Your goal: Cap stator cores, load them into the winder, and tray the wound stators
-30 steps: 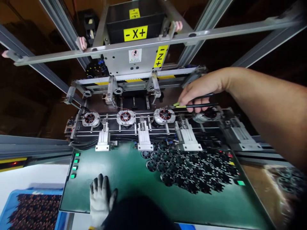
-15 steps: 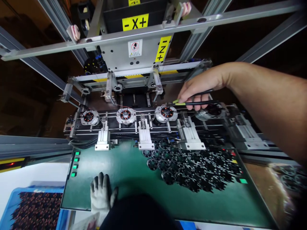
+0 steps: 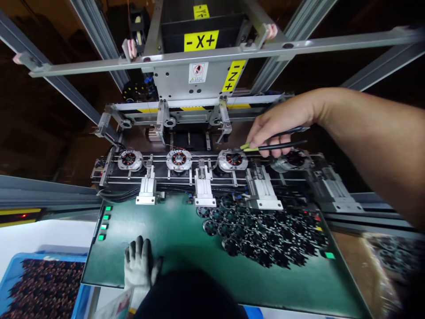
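Note:
My right hand (image 3: pixel 277 133) is bare and closed round a pair of pliers (image 3: pixel 265 147) with black and yellow-green handles. The tool's tip reaches the upper right edge of the third round fixture (image 3: pixel 233 160), which holds a black part with copper windings. Gloved in pale fabric, my left hand (image 3: pixel 138 266) lies flat on the green surface (image 3: pixel 179 226) with its fingers stretched out and holds nothing. Similar parts sit in the first fixture (image 3: pixel 130 160) and the second fixture (image 3: pixel 179 160). A fourth fixture (image 3: pixel 292 160) is partly under my right hand.
Many black rings (image 3: pixel 265 230) cover the right half of the green surface. At the lower left stands a blue crate (image 3: pixel 9 274) of dark copper-wound parts. A metal crossbar (image 3: pixel 212 55) spans the machine above the fixtures. Silver cylinders (image 3: pixel 205 188) stick out toward me.
The view has shifted slightly, so the machine appears lower and mostly further right. The pliers' handles look a little further apart. My left hand stays flat on the green surface.

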Tool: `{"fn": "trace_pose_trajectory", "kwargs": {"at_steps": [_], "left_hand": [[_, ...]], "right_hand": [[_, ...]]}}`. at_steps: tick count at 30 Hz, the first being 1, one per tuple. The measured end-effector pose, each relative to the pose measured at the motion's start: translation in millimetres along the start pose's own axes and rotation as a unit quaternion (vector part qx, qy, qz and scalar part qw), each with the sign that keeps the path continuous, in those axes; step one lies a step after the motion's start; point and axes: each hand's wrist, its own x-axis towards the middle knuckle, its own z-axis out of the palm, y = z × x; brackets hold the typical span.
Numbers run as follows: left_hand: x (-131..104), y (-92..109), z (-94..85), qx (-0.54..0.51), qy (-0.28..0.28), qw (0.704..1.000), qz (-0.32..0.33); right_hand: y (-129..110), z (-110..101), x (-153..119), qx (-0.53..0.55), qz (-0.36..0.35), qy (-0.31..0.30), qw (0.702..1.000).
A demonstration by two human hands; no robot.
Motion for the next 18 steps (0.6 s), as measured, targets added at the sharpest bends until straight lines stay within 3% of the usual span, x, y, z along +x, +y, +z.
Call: {"fn": "trace_pose_trajectory", "kwargs": {"at_steps": [9, 18], "left_hand": [[1, -1, -2.9, 0.004, 0.003, 1.0, 0.012], [-1, -2, 0.0, -0.003, -0.006, 1.0, 0.011]], "right_hand": [[-16, 6, 17, -0.013, 0.052, -0.007, 0.999], [-14, 7, 27, -0.017, 0.049, -0.01, 0.999]]}}
